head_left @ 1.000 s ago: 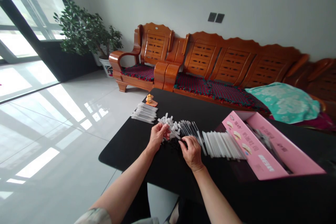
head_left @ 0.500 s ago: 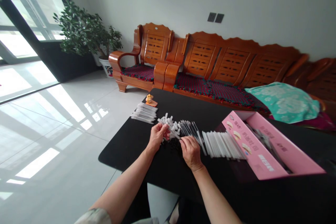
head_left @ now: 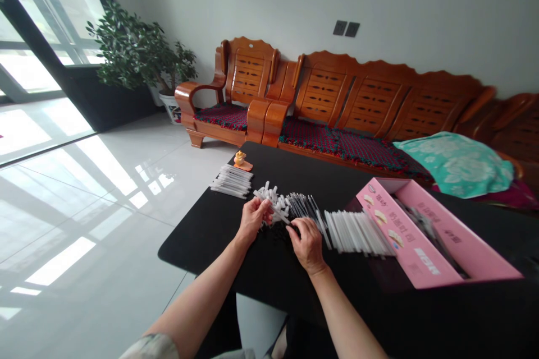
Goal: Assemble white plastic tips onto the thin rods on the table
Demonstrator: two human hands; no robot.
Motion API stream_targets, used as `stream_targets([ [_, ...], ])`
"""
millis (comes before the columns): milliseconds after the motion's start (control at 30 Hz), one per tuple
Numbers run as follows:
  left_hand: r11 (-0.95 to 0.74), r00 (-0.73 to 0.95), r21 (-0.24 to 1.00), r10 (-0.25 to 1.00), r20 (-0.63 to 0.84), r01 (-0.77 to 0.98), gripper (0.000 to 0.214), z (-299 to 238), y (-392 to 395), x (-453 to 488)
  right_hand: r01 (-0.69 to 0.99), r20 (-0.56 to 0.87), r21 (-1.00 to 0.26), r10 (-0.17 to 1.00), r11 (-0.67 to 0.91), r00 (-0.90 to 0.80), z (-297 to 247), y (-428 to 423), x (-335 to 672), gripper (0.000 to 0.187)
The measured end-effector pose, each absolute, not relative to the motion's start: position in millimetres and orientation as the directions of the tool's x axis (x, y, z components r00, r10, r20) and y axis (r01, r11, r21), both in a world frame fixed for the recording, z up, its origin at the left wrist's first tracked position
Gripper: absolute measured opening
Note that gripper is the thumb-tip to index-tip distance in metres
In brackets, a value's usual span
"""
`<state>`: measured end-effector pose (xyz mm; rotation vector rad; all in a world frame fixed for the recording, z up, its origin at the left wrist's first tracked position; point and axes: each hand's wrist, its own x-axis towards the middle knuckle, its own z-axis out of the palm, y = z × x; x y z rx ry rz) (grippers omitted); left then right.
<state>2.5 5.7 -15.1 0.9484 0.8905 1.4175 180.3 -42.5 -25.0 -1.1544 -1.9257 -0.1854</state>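
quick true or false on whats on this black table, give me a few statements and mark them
1. The pink box stands open at the right end of the black table. True.
2. The left hand grips some of the white plastic pieces. True.
3. The right hand rests on the pink box. False: it is at a dark heap, apart from the box.
4. The small orange figure stands on the floor. False: it stands at the far end of the table, beside a bundle of white tubes.
5. A row of white tubes lies between thin sticks and the pink box. True.
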Motion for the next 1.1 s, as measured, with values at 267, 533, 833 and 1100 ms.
stream_targets([
  [267, -0.063, -0.016, 0.924, 0.998, 0.061, -0.378, 0.04, -16.5, 6.2, 2.3, 0.776, 0.719, -0.284, 0.661, 0.563, -0.216, -26.8, -42.5, 180.8, 0.01],
  [533, -0.073, -0.036, 0.92, 0.997, 0.064, -0.384, 0.039, -16.5, 6.3, 1.8, 0.78, 0.719, -0.254, 0.651, 0.572, -0.243, -25.9, -42.6, 180.4, 0.013],
  [833, -0.139, -0.189, 0.904, 0.98, 0.067, -0.405, 0.04, -19.2, 11.7, -5.3, 0.809, 0.715, -0.241, 0.661, 0.536, -0.226, -26.1, -42.6, 181.8, 0.009],
  [1100, -0.137, -0.169, 0.905, 0.983, 0.074, -0.403, 0.039, -16.6, 9.6, -4.0, 0.805, 0.719, -0.267, 0.666, 0.53, -0.2, -24.4, -43.7, 181.5, 0.01],
])
